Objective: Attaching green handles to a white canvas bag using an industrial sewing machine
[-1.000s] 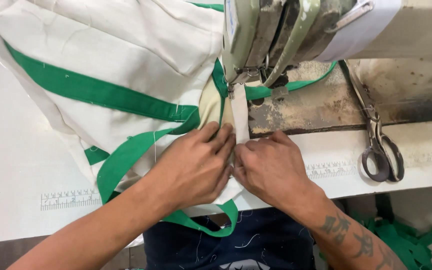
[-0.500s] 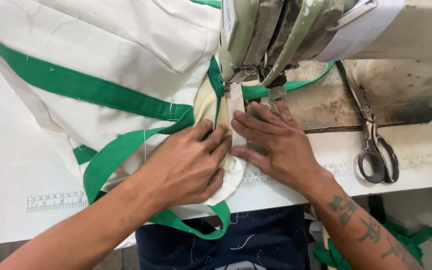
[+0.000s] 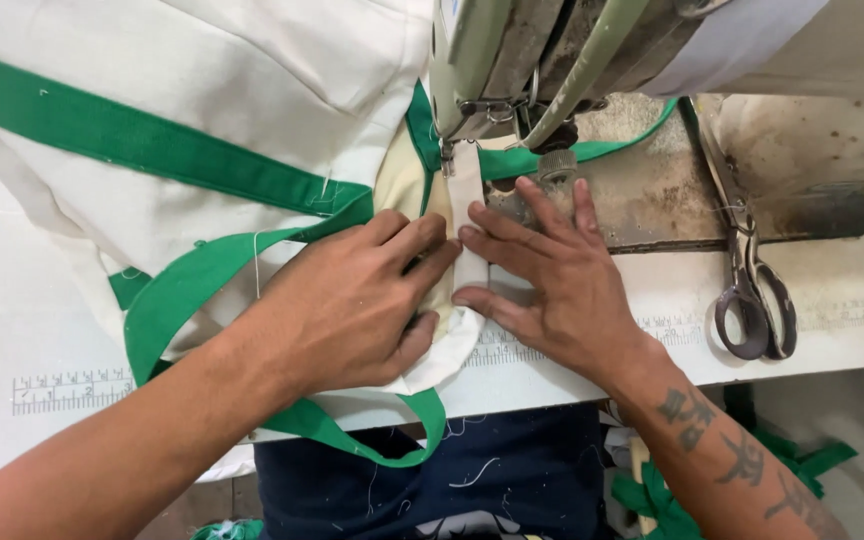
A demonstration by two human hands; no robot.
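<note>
A white fabric bag (image 3: pixel 212 150) with green straps (image 3: pixel 142 150) lies across the sewing table. My left hand (image 3: pixel 352 300) presses flat on the bag's cream-coloured edge, fingers pointing toward the needle. My right hand (image 3: pixel 552 280) lies beside it with fingers spread, holding down a narrow white strip (image 3: pixel 467 200) that runs under the presser foot (image 3: pixel 447 155) of the grey-green sewing machine (image 3: pixel 512 50). A green strap loop (image 3: pixel 372 440) hangs over the table's front edge.
Scissors (image 3: pixel 747 290) lie on the worn metal machine bed (image 3: pixel 672 190) to the right. A printed ruler (image 3: pixel 72 390) runs along the white table's front. Green fabric scraps (image 3: pixel 672 500) lie on the floor below, beside my dark trousers.
Both hands have slid forward toward the needle, pushing the fabric with them. My right hand has spread its fingers and now lies flat beside the presser foot.
</note>
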